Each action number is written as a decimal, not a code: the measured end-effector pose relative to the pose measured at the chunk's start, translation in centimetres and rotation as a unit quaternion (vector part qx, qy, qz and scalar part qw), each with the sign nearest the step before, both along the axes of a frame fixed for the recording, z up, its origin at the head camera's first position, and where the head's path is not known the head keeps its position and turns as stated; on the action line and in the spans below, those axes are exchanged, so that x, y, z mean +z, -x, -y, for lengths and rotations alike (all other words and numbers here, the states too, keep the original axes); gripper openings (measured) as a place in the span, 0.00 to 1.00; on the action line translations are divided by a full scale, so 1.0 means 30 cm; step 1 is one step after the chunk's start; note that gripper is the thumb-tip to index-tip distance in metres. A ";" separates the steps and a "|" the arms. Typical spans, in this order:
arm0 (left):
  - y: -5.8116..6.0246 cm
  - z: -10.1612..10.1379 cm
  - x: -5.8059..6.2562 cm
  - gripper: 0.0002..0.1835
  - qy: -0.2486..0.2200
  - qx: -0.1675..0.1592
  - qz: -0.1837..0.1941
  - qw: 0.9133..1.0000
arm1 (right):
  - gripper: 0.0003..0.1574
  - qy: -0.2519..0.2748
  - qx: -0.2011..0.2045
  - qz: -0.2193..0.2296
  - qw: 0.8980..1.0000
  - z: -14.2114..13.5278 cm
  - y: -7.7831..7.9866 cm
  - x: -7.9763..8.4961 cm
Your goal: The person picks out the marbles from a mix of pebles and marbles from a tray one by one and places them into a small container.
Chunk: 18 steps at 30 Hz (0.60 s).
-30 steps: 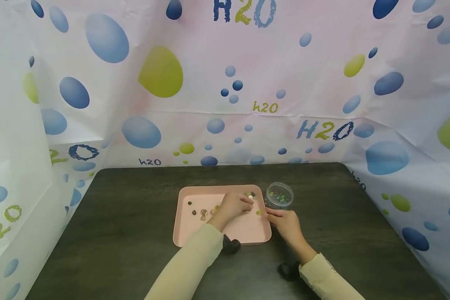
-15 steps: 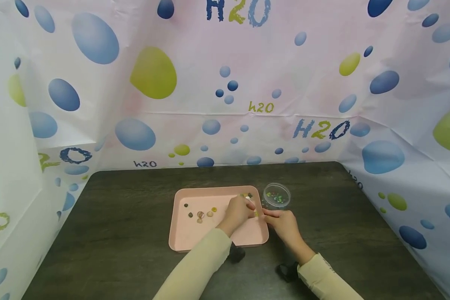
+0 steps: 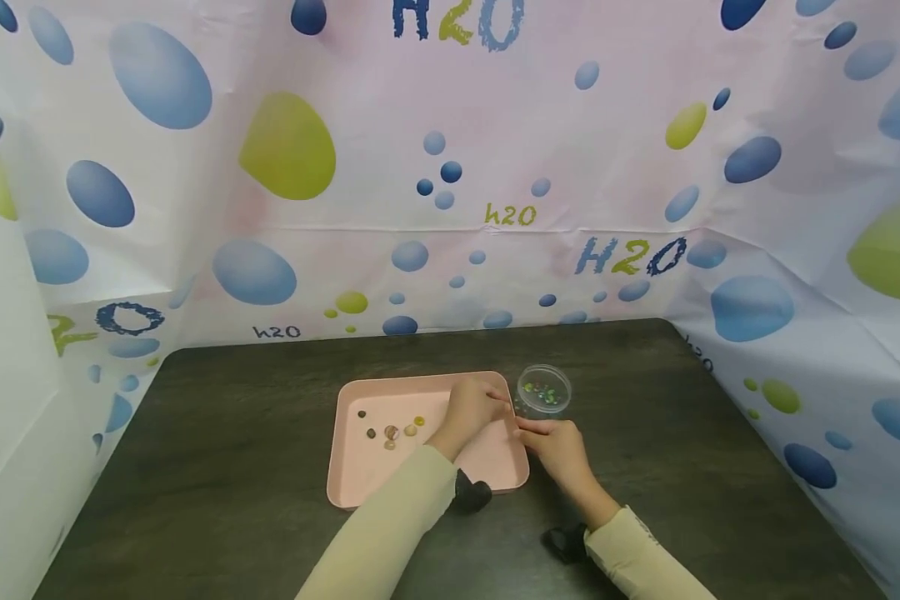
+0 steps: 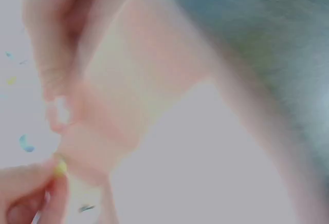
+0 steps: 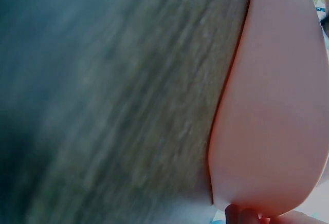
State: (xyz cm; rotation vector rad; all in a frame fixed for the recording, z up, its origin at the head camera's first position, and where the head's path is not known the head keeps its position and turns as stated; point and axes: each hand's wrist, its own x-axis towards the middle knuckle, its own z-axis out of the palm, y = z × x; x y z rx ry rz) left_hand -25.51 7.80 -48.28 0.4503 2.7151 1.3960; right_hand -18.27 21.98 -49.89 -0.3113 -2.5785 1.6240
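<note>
My left hand (image 3: 468, 412) reaches over the right part of the pink tray (image 3: 356, 475). In the left wrist view its thumb and finger pinch a small yellow bead (image 4: 60, 167), close by the tray wall. My right hand (image 3: 561, 452) grips the tray's right rim from outside, thumb and fingers at the edge; in the right wrist view its fingertips (image 5: 249, 216) show at the bottom against the outer wall. On the tray's left half lie dark beads (image 3: 371, 433), tan pieces (image 3: 410, 431) and a yellow bead (image 3: 419, 421). My left hand hides the back right corner pieces.
Just beyond the tray's right side stands a round clear container (image 3: 544, 410) with small green and coloured pieces in it. The dark wooden table (image 3: 217, 450) runs back to a white sheet (image 3: 390, 208) printed with drops. Black wrist cameras (image 3: 471, 493) hang under both wrists.
My left hand has shifted toward the tray's right wall, and the yellow bead seen there earlier is now covered in the head view. My right hand keeps its place at the rim.
</note>
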 end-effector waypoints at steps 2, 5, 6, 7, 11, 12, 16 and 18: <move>0.020 -0.008 0.035 0.04 -0.007 0.006 0.001 1.000 | 0.12 -0.011 -0.001 -0.005 1.000 0.003 0.001 -0.002; 0.043 -0.030 0.079 0.05 -0.012 0.015 0.017 1.000 | 0.12 -0.017 -0.002 -0.007 1.000 0.005 0.003 -0.005; 0.047 -0.038 0.090 0.05 -0.013 0.016 0.025 0.999 | 0.12 -0.019 -0.001 -0.007 1.000 0.004 0.003 -0.005; 0.049 -0.045 0.097 0.05 -0.011 0.014 0.027 0.999 | 0.11 -0.018 0.000 -0.006 1.000 0.004 0.003 -0.005; 0.046 -0.078 0.116 0.06 -0.012 0.004 0.044 0.999 | 0.11 -0.019 0.006 -0.005 1.000 0.002 0.002 -0.008; 0.044 -0.085 0.119 0.06 -0.012 0.005 0.046 0.999 | 0.11 -0.019 0.008 -0.006 1.000 0.001 0.002 -0.009; 0.042 -0.117 0.121 0.05 -0.009 0.013 0.057 0.998 | 0.11 -0.017 0.012 -0.009 1.000 -0.002 0.004 -0.011; 0.041 -0.131 0.119 0.04 -0.004 0.023 0.060 0.998 | 0.11 -0.017 0.014 -0.010 1.000 -0.005 0.004 -0.013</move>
